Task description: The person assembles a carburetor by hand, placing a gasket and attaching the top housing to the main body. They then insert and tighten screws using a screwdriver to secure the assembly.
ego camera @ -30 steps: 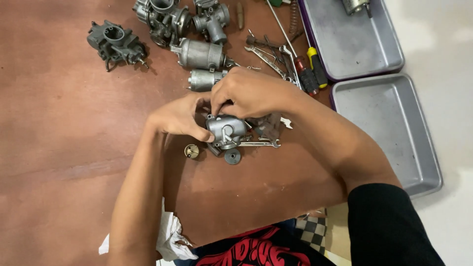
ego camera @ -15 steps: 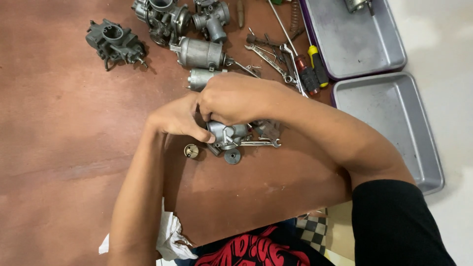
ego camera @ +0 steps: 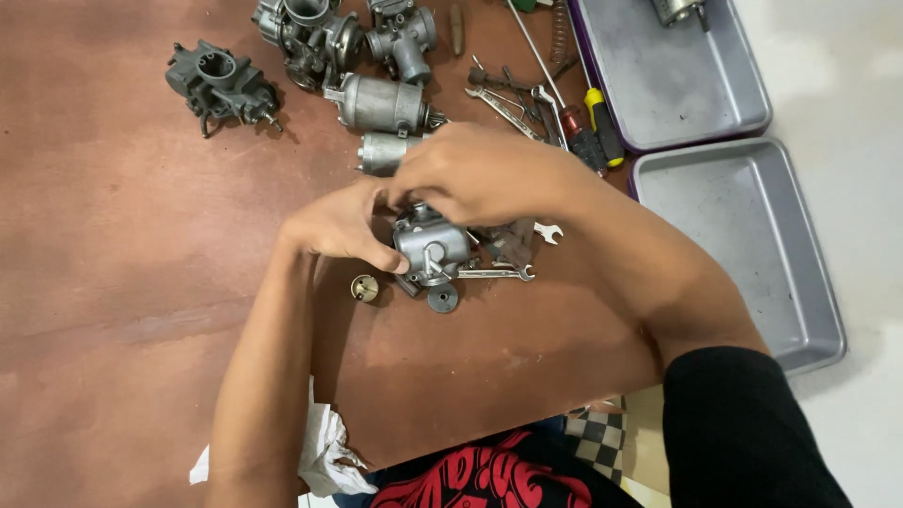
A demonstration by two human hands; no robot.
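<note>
Both hands grip the carburetor: left hand (ego camera: 339, 226) steadies the carburetor (ego camera: 433, 246), right hand (ego camera: 480, 174) pinches its top, so a slip could knock the brass fitting (ego camera: 364, 288) off the surface (ego camera: 122, 263).

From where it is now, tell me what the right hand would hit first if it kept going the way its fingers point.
The right hand points left over the carburetor body, so it would probably meet the left hand first, already almost touching. Depth is hard to judge from above.
</note>
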